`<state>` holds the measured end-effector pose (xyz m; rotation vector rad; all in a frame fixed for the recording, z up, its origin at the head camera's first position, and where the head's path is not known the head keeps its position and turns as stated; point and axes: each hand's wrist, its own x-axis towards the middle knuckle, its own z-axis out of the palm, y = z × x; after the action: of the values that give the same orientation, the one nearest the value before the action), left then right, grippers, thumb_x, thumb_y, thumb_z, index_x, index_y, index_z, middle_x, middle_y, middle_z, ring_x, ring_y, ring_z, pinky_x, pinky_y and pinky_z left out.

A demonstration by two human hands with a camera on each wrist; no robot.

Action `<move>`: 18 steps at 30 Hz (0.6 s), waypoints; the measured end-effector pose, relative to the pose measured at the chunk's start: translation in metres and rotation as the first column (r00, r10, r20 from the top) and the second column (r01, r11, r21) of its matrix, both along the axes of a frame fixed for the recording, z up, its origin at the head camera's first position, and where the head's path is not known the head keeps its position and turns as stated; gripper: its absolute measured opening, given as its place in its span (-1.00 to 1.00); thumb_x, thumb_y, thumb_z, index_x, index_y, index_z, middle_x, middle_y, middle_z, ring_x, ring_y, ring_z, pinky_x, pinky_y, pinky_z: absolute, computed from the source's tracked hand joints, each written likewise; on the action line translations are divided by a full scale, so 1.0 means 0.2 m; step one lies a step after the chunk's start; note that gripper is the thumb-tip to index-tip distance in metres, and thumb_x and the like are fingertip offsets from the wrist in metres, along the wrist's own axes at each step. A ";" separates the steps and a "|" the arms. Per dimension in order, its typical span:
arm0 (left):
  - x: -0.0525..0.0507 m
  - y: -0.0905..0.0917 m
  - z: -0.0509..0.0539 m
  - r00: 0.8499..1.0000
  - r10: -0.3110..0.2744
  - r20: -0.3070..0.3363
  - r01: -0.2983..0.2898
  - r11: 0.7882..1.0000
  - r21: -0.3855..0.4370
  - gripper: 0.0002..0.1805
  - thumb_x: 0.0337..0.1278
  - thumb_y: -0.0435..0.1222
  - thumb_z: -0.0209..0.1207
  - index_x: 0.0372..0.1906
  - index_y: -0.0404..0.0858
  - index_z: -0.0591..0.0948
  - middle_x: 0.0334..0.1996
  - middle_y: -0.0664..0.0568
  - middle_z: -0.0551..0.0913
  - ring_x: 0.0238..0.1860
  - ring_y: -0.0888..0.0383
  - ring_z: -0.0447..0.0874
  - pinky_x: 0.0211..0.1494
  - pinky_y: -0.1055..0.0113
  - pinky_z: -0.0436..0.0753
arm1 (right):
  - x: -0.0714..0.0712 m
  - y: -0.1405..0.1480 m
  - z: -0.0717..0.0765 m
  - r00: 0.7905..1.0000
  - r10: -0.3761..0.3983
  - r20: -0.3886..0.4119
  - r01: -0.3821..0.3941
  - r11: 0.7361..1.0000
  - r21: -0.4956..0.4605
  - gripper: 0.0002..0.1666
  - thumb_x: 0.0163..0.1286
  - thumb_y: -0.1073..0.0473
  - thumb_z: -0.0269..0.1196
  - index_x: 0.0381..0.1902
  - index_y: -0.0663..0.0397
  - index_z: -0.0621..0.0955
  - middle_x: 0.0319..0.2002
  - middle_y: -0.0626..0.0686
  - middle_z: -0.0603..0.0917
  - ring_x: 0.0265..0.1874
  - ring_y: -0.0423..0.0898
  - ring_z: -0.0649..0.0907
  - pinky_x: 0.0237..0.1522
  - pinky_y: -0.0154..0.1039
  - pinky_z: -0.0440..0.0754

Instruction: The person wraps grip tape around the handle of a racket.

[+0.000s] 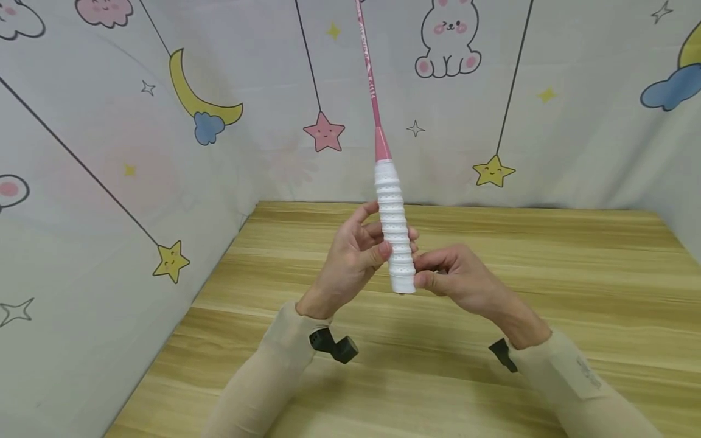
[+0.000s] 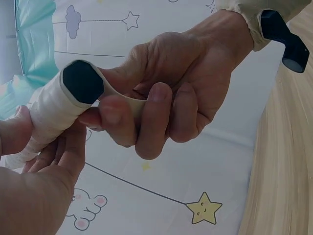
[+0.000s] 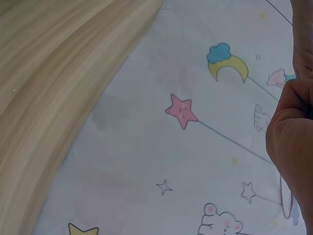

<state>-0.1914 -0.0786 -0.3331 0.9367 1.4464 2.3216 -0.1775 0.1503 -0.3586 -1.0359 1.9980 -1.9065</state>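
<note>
A badminton racket with a pink shaft [image 1: 372,91] is held up over the table, its head beyond the top of the head view. Ridged white overgrip [image 1: 391,207] wraps its handle, and the dark butt end [image 2: 83,82] faces the left wrist camera. My left hand [image 1: 356,252] holds the wrapped handle, thumb in front and fingers behind. Beside the butt, my right hand [image 1: 465,280] grips a loose strip of the overgrip [image 2: 128,102] that runs off the handle end. In the right wrist view my right hand [image 3: 293,137] fills the right edge and its fingertips are hidden.
The wood-grain table [image 1: 274,267] lies beneath both hands. A white cloth [image 1: 263,152] printed with stars, moons and rabbits rises behind it and along its sides. A small black device [image 1: 334,347] is worn on the left wrist, another [image 1: 502,356] on the right.
</note>
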 end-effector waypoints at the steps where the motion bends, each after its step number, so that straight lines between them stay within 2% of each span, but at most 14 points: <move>1: 0.00 0.00 0.00 1.000 -0.006 0.008 0.006 1.000 0.005 0.04 0.15 -0.01 0.49 0.55 -0.34 0.18 -0.02 0.14 0.84 0.04 0.24 0.83 0.17 0.33 0.81 | 0.00 0.00 0.00 1.000 0.013 0.002 -0.013 1.000 -0.005 -0.85 0.54 0.03 0.38 -0.06 -0.23 0.86 -0.19 -0.23 0.87 -0.24 -0.28 0.64 -0.20 -0.37 0.63; 5: 0.02 0.00 0.01 0.999 -0.007 0.053 0.006 1.000 0.016 -0.24 0.51 -0.29 0.34 0.57 -0.24 0.17 0.01 0.08 0.82 -0.02 0.22 0.84 0.18 0.31 0.81 | 0.01 -0.01 0.00 1.000 0.001 0.009 -0.001 1.000 0.000 -0.65 0.55 0.06 0.38 -0.11 0.30 0.81 -0.30 -0.22 0.85 -0.27 -0.26 0.70 -0.20 -0.37 0.67; 6: 0.02 0.01 0.01 0.998 -0.002 0.065 0.001 1.000 0.015 -0.28 0.53 -0.38 0.28 0.58 -0.23 0.18 0.02 0.06 0.80 -0.03 0.21 0.84 0.17 0.31 0.81 | 0.01 -0.01 0.01 1.000 -0.016 0.005 0.016 1.000 0.010 -0.59 0.54 0.06 0.39 -0.12 0.42 0.78 -0.33 -0.22 0.84 -0.28 -0.26 0.71 -0.21 -0.36 0.67; 8: 0.02 0.01 0.01 0.996 0.038 0.077 -0.037 0.999 -0.012 -0.20 0.47 -0.35 0.35 0.60 -0.24 0.17 0.06 0.03 0.74 -0.05 0.20 0.84 0.15 0.29 0.82 | 0.02 -0.02 0.01 0.999 -0.052 -0.003 0.052 0.998 0.034 -0.53 0.53 0.10 0.41 -0.16 0.56 0.72 -0.38 -0.23 0.81 -0.33 -0.26 0.71 -0.25 -0.35 0.67; 10: 0.02 0.02 0.01 0.992 0.084 0.089 -0.080 0.996 -0.047 0.01 0.27 -0.16 0.56 0.62 -0.25 0.17 0.10 0.02 0.66 -0.06 0.21 0.84 0.14 0.29 0.83 | 0.03 -0.03 0.02 0.996 -0.087 -0.013 0.088 0.994 0.059 -0.59 0.53 0.15 0.42 -0.20 0.55 0.73 -0.42 -0.23 0.77 -0.38 -0.25 0.68 -0.31 -0.35 0.64; 11: 0.02 0.02 0.01 0.990 0.104 0.093 -0.098 0.993 -0.066 0.16 0.09 -0.05 0.65 0.63 -0.26 0.17 0.12 0.01 0.62 -0.06 0.21 0.84 0.13 0.29 0.83 | 0.03 -0.03 0.02 0.994 -0.104 -0.018 0.105 0.992 0.073 -0.62 0.52 0.18 0.42 -0.21 0.54 0.74 -0.44 -0.23 0.76 -0.40 -0.25 0.66 -0.33 -0.35 0.64; 13: 0.02 0.02 0.01 0.987 0.128 0.101 -0.119 0.989 -0.090 0.40 -0.27 0.11 0.70 0.66 -0.28 0.16 0.13 0.00 0.56 -0.06 0.21 0.85 0.12 0.29 0.84 | 0.03 -0.04 0.03 0.990 -0.136 -0.023 0.138 0.986 0.096 -0.69 0.51 0.24 0.42 -0.24 0.51 0.75 -0.46 -0.22 0.73 -0.41 -0.23 0.63 -0.36 -0.34 0.62; 18: 0.02 0.02 0.00 0.987 0.093 0.129 -0.085 0.994 -0.063 0.38 -0.22 0.09 0.67 0.67 -0.35 0.17 0.11 -0.01 0.58 -0.05 0.22 0.87 0.16 0.31 0.83 | 0.04 -0.05 0.03 0.976 -0.217 -0.014 0.217 0.968 0.129 -0.75 0.45 0.27 0.47 -0.26 0.47 0.76 -0.46 -0.22 0.75 -0.41 -0.22 0.64 -0.35 -0.33 0.64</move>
<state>-0.1881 -0.0745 -0.3323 0.7027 1.5201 2.3420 -0.1704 0.1402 -0.3532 -0.8132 2.2844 -1.8445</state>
